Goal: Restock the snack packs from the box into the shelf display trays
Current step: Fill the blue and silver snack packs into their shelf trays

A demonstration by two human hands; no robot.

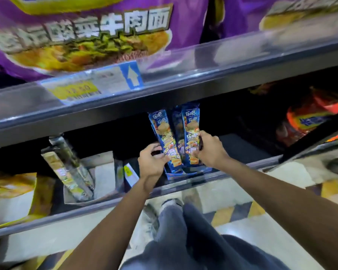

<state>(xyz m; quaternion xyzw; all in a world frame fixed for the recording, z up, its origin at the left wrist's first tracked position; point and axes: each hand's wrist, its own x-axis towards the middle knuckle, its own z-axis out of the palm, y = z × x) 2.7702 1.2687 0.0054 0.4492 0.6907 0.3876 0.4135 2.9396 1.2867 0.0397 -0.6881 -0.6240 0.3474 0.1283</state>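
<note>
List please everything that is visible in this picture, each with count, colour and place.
blue snack packs: three visible, blue, upright in the display tray
display tray: one, blue, front of lower shelf
purple bags: two, purple, upper shelf
price label: one, yellow and white with blue arrow, upper shelf edge
silver packs: a few, silver, in cardboard tray at left
red bags: some, red-orange, lower shelf, right
left hand: one, grips the leftmost blue pack
right hand: one, grips the right-hand blue packs

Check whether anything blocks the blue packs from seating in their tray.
Nothing visible does. The left hand and right hand grip the blue snack packs, whose bottoms sit inside the blue display tray.
</note>
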